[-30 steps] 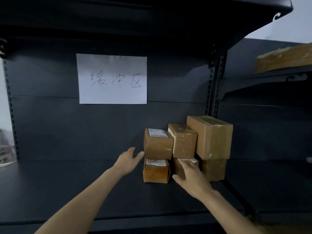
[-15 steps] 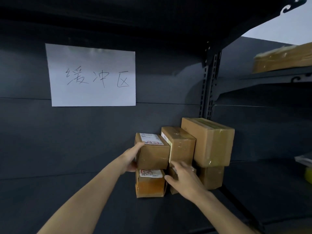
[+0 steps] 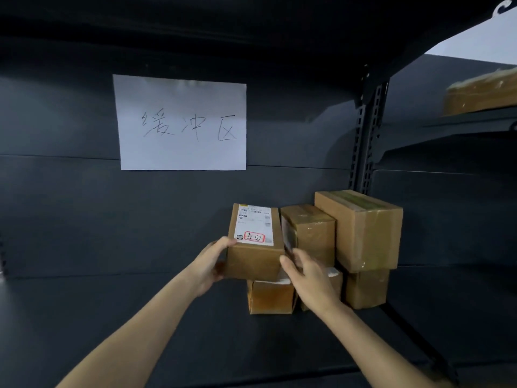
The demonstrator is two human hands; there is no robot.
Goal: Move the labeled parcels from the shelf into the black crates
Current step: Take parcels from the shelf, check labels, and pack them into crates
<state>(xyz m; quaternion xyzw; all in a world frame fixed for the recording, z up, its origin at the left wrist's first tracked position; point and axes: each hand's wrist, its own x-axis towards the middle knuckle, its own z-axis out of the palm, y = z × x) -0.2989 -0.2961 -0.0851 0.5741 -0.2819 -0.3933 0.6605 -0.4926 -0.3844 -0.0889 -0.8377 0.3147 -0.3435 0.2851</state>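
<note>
Since half a second ago the labeled parcel (image 3: 253, 259) has come forward out of the stack toward me, and my right grip (image 3: 310, 281) has left the lower middle box for this parcel's right front corner. My left grip (image 3: 212, 264) wraps the parcel's left side, thumb on the top edge and fingers curled underneath. On the right the thumb presses the front right edge while the fingers reach along the right face, between it and the neighbouring taped parcel (image 3: 310, 231); their tips are hidden from me. So the parcel is clamped between both grips, level, with its white shipping label (image 3: 254, 225) facing up and a red-boxed mark at the label's near end.

It sits above the lower left parcel (image 3: 270, 299) and overhangs it toward me; I cannot tell whether the two are touching. The rest of the stack stands on the dark shelf (image 3: 140, 317): the taped parcel just beside the held one, the large box (image 3: 361, 231) to its right on top of a smaller box (image 3: 365, 289), and a low middle parcel (image 3: 334, 278) mostly covered by my right wrist.

On the back panel a white paper sign (image 3: 181, 121) carries handwritten characters. Right of the slotted upright (image 3: 366, 141), another brown box (image 3: 481, 93) lies on a higher shelf
</note>
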